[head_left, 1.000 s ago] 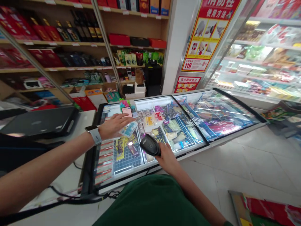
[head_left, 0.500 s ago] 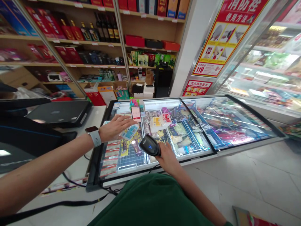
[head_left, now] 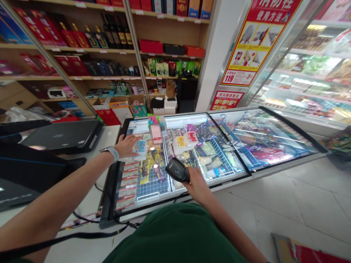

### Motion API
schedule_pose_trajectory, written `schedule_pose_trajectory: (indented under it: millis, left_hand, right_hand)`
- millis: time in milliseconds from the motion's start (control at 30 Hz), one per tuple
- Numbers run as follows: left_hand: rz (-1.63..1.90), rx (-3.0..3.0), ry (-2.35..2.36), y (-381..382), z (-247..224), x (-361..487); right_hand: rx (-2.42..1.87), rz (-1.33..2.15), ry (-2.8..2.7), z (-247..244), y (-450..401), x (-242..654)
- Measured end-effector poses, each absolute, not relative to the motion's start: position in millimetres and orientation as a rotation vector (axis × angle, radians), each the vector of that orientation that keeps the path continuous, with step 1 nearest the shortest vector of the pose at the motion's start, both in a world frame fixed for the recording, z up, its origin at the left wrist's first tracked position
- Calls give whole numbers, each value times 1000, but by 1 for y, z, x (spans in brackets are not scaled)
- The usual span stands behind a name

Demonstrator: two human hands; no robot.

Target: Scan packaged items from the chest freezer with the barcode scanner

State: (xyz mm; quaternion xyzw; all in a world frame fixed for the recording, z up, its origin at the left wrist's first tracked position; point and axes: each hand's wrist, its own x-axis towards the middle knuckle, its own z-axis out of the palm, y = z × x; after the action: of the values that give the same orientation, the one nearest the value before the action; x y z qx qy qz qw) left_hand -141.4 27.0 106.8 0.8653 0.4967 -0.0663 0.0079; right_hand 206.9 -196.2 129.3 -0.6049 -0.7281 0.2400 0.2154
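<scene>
My right hand (head_left: 197, 184) grips a black handheld barcode scanner (head_left: 177, 169), its head pointing left over the glass freezer lid. My left hand (head_left: 127, 146), with a watch on the wrist, lies palm down with fingers stretched at the left part of the lid. Its fingers touch a blue-and-white packet (head_left: 141, 146), partly covering it. Just beyond stands a phone (head_left: 156, 133) with a pinkish screen, in front of a colourful holder (head_left: 153, 119). Right of these, a yellow-and-white packet (head_left: 180, 143) and a red-and-white packet (head_left: 192, 137) lie on the lid.
The chest freezer (head_left: 250, 174) holds wire baskets of packaged goods. On the left counter sits a black laptop-like device (head_left: 63, 135). Cartons (head_left: 119, 111) and stocked shelves stand behind. A black strap (head_left: 68, 236) and cables run along the lower left.
My left hand has drawn back to the left, and the blue-and-white packet has shifted left and turned with it. The scanner stays in my right hand, nearly still. The view has shifted slightly.
</scene>
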Motion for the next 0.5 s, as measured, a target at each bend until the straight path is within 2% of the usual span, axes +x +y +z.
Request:
schedule_pose_trajectory:
  millis: [500]
  left_hand:
    - [-323, 2625, 1656, 38, 80, -136]
  right_hand:
    - [-1710, 620, -1996, 123, -198, 213]
